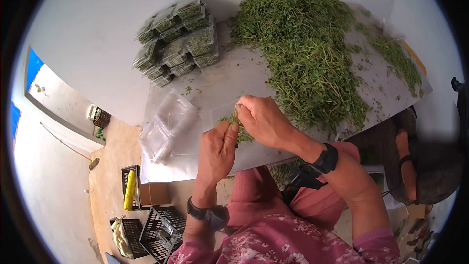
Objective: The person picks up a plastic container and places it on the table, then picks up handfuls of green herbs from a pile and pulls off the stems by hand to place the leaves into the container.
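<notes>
My left hand (218, 150) pinches a small bunch of green stems (233, 116) between thumb and fingers at the table's front edge. Close against it, my right hand (262, 120) grips the upper end of the same stems. Leafy bits of greens (244, 136) show just below the fingers. Left of my hands lies an open clear plastic clamshell box (171, 122). A large heap of cut greens (312, 54) covers the table beyond and to the right of my right hand.
Filled clamshell boxes (183, 36) are stacked at the back left of the table (234, 76). Loose greens (398, 61) lie along the right side. Black crates (163, 232) and a yellow roll (129, 190) are on the floor. Another person's arm (406, 166) is at right.
</notes>
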A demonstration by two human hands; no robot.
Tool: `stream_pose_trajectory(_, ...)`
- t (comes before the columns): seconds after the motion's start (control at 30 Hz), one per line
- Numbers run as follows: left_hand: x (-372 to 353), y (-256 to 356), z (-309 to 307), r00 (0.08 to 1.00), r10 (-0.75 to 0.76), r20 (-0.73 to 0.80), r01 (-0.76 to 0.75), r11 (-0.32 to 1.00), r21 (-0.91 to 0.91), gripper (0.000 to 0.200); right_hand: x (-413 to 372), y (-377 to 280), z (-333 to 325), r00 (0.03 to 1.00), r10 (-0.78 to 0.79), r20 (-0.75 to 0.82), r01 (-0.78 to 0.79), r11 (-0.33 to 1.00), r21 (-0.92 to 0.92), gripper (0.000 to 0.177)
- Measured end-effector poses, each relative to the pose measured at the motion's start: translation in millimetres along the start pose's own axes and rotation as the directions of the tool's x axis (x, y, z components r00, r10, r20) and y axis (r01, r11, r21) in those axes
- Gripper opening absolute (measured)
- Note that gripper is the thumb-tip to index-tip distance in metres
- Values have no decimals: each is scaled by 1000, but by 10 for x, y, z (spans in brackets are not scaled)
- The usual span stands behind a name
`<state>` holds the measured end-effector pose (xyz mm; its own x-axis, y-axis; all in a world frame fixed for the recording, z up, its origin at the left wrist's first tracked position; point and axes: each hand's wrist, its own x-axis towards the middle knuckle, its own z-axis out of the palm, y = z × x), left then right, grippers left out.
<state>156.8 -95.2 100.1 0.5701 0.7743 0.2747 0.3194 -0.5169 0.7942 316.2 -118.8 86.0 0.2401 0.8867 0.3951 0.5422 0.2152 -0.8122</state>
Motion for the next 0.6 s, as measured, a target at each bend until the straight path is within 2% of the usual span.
stream_pose_trajectory(0.07,-34,27,-41,999,35,-1,-35,999,-5,42,144,234,23,983,-48,-174,28,993,-115,20)
stream_pose_trajectory(0.13,-55,55,-112,999,4,-39,-4,1000,-2,38,362,537,-246,943,229,-240,-215,973,85,25)
stream_pose_trajectory(0.17,-53,59,-148,998,-9,-64,9,1000,-2,37,382,436,-452,891,422,-168,-345,869,354,22)
stream_pose_trajectory(0.23,45,-77,-143,984,-31,-175,45,996,75,36,362,398,-642,891,426,-157,-269,774,573,23)
stream_pose_trajectory(0.3,156,-234,-94,958,-47,-282,93,984,152,37,345,308,-623,908,392,-147,-263,807,529,24)
stream_pose_trajectory(0.33,192,-298,-59,947,6,-321,76,967,243,35,324,284,-597,913,380,-146,-260,821,508,25)
stream_pose_trajectory(0.43,251,-357,125,931,70,-359,100,895,434,33,306,334,-497,973,145,-178,-103,969,225,27)
stream_pose_trajectory(0.5,255,-429,237,960,-4,-280,171,802,573,28,286,306,-481,980,115,-161,-91,985,147,28)
stream_pose_trajectory(0.57,195,-492,278,992,-27,-120,97,775,625,26,274,276,-469,983,106,-151,-88,988,125,28)
stream_pose_trajectory(0.6,166,-476,260,996,-17,-87,67,793,605,24,273,274,-475,985,100,-139,-83,989,120,27)
